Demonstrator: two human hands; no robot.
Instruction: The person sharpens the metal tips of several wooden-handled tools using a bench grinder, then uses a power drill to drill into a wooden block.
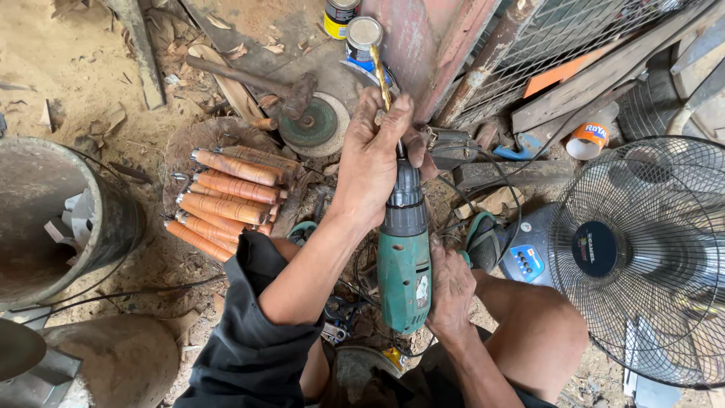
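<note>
The right hand (451, 291) wraps the handle of a green electric drill (404, 253), its grip closed firmly around it. Above it, the left hand (371, 162) pinches the drill's chuck and gold drill bit (381, 75). Left of that grip lie wooden tool handles (226, 204); right stands a fan (642, 257).

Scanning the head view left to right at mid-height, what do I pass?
Dark round metal drum → pile of orange wooden handles → left hand → green electric drill → right hand → black wire-caged floor fan.
</note>
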